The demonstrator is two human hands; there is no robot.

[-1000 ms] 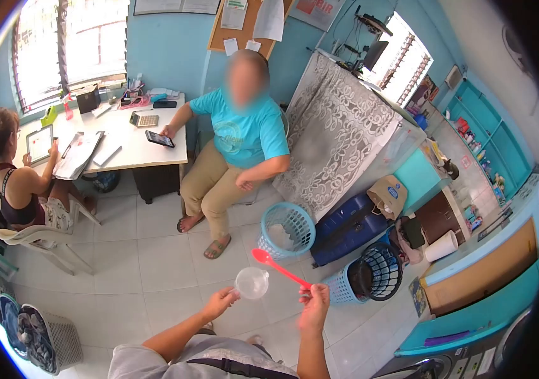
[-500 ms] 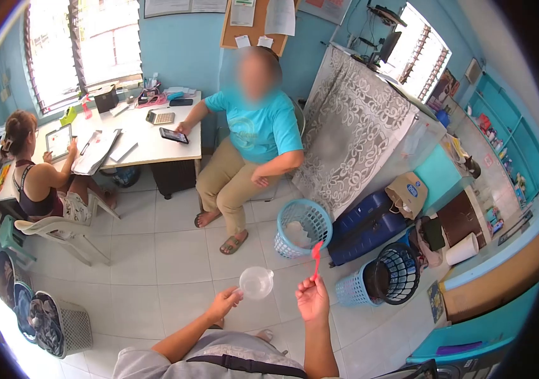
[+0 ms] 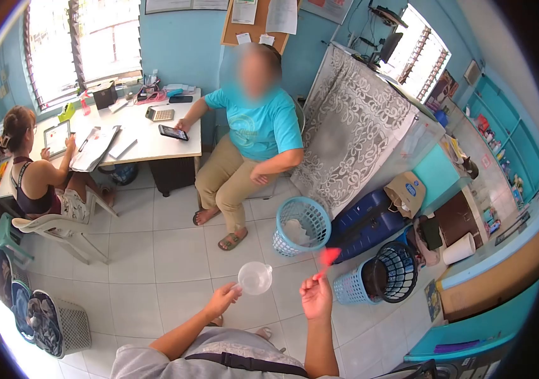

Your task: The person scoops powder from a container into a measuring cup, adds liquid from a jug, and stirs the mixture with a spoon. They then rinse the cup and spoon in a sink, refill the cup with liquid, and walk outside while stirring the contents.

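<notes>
My left hand (image 3: 221,299) pinches the handle of a small clear plastic cup (image 3: 255,278), held up in front of me over the tiled floor. My right hand (image 3: 317,297) grips the handle of a red plastic spoon (image 3: 328,257), whose bowl points up and to the right. Cup and spoon are a short way apart, not touching.
A seated person in a teal shirt (image 3: 258,129) faces me beside a white desk (image 3: 143,142); another person (image 3: 32,180) sits at its left end with a tablet. Light blue baskets (image 3: 301,227) (image 3: 386,278) and a blue suitcase (image 3: 367,222) stand by a lace-covered cabinet (image 3: 351,136). A grey basket (image 3: 61,325) is at bottom left.
The spoon has swung from lying across, bowl toward the left over the cup, to standing upright and tilted right. My right hand shifted slightly; the cup stayed about where it was.
</notes>
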